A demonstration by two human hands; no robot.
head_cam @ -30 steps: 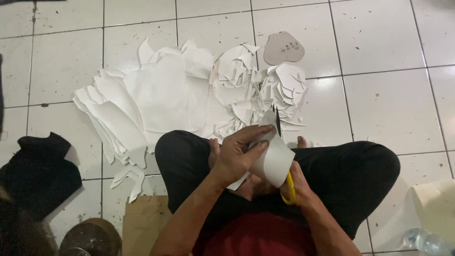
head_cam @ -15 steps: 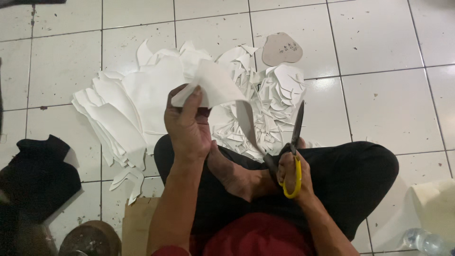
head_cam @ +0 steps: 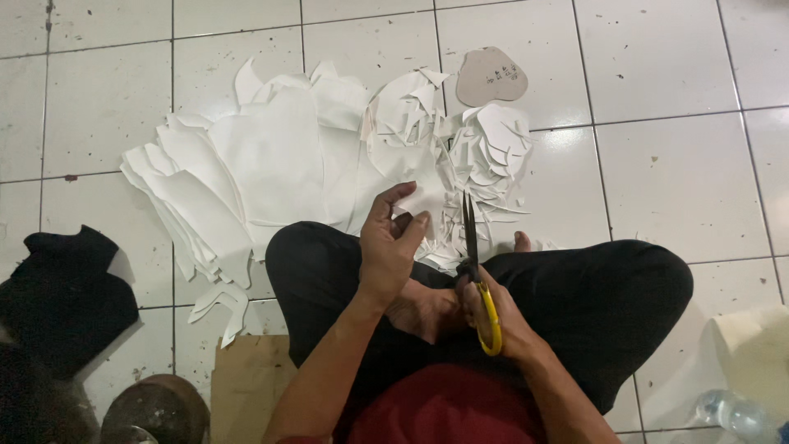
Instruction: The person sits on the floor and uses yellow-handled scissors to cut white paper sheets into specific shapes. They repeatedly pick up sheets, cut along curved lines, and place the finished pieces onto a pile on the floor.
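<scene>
at the far left of the frame a black cloth (head_cam: 62,288) lies on the tiled floor (head_cam: 674,164), with a round brown object (head_cam: 156,409) and a piece of brown cardboard (head_cam: 246,386) at the lower left. above them a fanned stack of white sheets (head_cam: 238,173) spreads across the tiles. at centre, the left hand (head_cam: 390,247) is half curled, its fingers touching the lower edge of a white piece (head_cam: 423,197); whether it truly grips it is hard to tell. just right of it the right hand (head_cam: 493,316) is clamped on yellow-handled scissors (head_cam: 475,271), blades pointing up the frame and nearly together. beyond the blades sits a heap of white offcuts (head_cam: 485,156), and a grey heart-shaped template (head_cam: 491,76) lies at upper centre. the left fingertips sit close beside the blades, so a careless snip could nick them; loose scraps could also slip underfoot near the bare feet (head_cam: 427,308). a clear bottle (head_cam: 731,415) shows at lower right.
</scene>
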